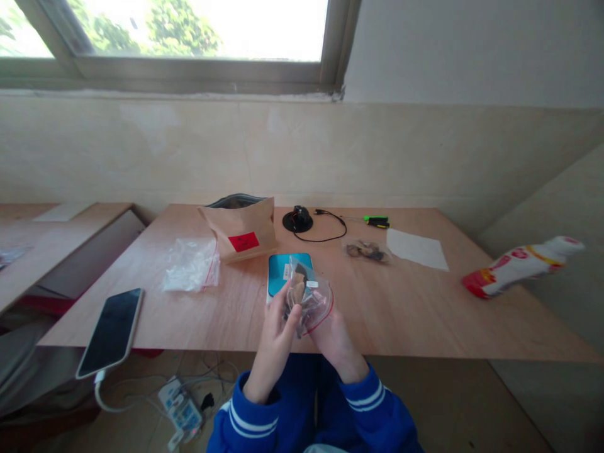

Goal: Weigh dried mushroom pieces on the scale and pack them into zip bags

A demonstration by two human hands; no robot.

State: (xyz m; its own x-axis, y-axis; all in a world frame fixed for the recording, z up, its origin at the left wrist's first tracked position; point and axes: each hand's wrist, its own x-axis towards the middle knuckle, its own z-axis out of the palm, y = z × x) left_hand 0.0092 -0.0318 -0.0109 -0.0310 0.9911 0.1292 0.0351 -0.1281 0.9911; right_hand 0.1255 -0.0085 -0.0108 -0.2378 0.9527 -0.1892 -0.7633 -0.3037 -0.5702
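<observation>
Holding small clear red-rimmed zip bag of brown pieces (309, 297) between both hands above near table edge | left hand (275, 336) fingers (289, 314) pinch bag's left side | right hand (336, 340) cups it underneath, fingers closed on bag | teal flat scale (279, 270) just behind on wooden table (401, 308)

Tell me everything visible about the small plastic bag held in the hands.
The small plastic bag is clear, with a red strip along its edge, and holds brown pieces. The left hand and right hand hold it tilted above the table's near edge, in front of a teal flat object.
</observation>
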